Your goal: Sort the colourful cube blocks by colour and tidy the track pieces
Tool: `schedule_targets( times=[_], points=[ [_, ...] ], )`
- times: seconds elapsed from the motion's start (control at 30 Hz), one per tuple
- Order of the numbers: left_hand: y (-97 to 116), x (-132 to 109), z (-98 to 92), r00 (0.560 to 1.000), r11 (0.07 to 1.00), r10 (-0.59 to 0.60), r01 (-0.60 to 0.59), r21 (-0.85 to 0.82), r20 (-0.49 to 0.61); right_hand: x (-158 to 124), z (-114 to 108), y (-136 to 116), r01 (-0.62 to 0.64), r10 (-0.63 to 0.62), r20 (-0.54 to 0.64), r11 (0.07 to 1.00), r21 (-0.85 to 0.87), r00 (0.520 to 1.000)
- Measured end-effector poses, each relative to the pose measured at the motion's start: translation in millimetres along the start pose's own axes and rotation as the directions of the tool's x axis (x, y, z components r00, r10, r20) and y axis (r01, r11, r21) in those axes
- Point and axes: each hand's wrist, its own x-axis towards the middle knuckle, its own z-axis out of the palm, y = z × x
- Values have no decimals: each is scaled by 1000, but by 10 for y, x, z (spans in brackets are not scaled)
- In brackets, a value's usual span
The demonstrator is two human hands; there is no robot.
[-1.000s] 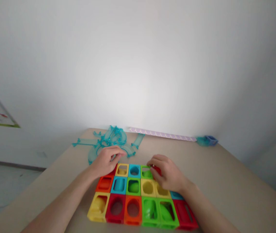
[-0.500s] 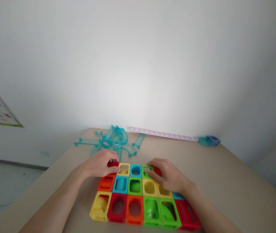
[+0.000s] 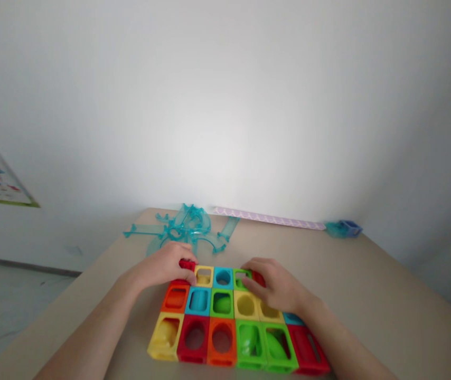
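Coloured hollow blocks lie side by side in three rows, among them a yellow block (image 3: 165, 335), an orange block (image 3: 222, 340) and a green block (image 3: 222, 303). At the back left corner my left hand (image 3: 170, 265) is closed round a red block (image 3: 187, 265), fingers behind it and thumb in front. My right hand (image 3: 272, 282) lies over the right part of the back rows, its fingers curved round the back green block (image 3: 242, 278). Part of a red block (image 3: 258, 278) shows beneath that hand, and its fingertips rest at the back edge.
Clear teal track pieces (image 3: 188, 227) are heaped at the table's back left. A purple patterned strip (image 3: 269, 218) lies along the wall. A blue block (image 3: 350, 228) and a teal piece (image 3: 333, 229) sit at the back right of the table (image 3: 368, 295).
The red block in my left hand has risen slightly and shows more between the fingers. My right hand has hardly moved; the whole view has shifted a little.
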Motion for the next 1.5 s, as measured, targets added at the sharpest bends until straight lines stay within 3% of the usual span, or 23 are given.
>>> schedule_targets(
  times=[0.2, 0.5, 0.67, 0.77, 0.87, 1.0, 1.1, 1.17, 1.27, 1.33, 1.4, 1.5],
  points=[
    [8, -15, -22, 999, 998, 33, -34, -55, -15, 2, 6, 7, 3, -3, 2, 1000, 4, 1000],
    [-89, -8, -13, 994, 972, 75, -55, -227, 79, 10, -3, -13, 9, -9, -13, 1000, 21, 1000],
    [-171, 4, 28, 996, 902, -92, 80, -424, -9, 5, 11, -15, 2, -2, -14, 1000, 10, 1000],
    [-191, 1, 13, 964, 788, -225, 95, -608, -142, 0, 28, -11, -3, 3, -14, 1000, -3, 1000],
    [-132, 5, 22, 926, 553, -296, -35, -832, -236, 2, 40, 15, 2, -2, -13, 1000, -11, 1000],
    [59, 47, 172, 939, 247, -285, -124, -961, -194, -14, -40, -63, 23, -33, -99, 994, -103, 995],
    [191, 98, 324, 961, 146, -255, -69, -987, -105, -61, -94, -359, 79, -114, -185, 979, -186, 976],
    [241, 124, 390, 967, 147, -246, -35, -989, -71, -90, -3, -620, 139, -178, -203, 972, -191, 963],
    [270, 139, 426, 956, 171, -285, -17, -985, -66, -83, 387, -911, 290, -331, -140, 924, -248, 933],
    [280, 137, 427, 954, 176, -291, -19, -984, -70, -39, 713, -984, 350, -425, -177, 873, -341, 888],
    [292, 132, 421, 957, 182, -283, -19, -983, -70, 14, 966, -990, 349, -455, -182, 838, -420, 872],
    [309, 123, 411, 955, 235, -287, -5, -972, -74, 68, 1109, -967, 321, -441, -193, 834, -448, 876]
  ],
)
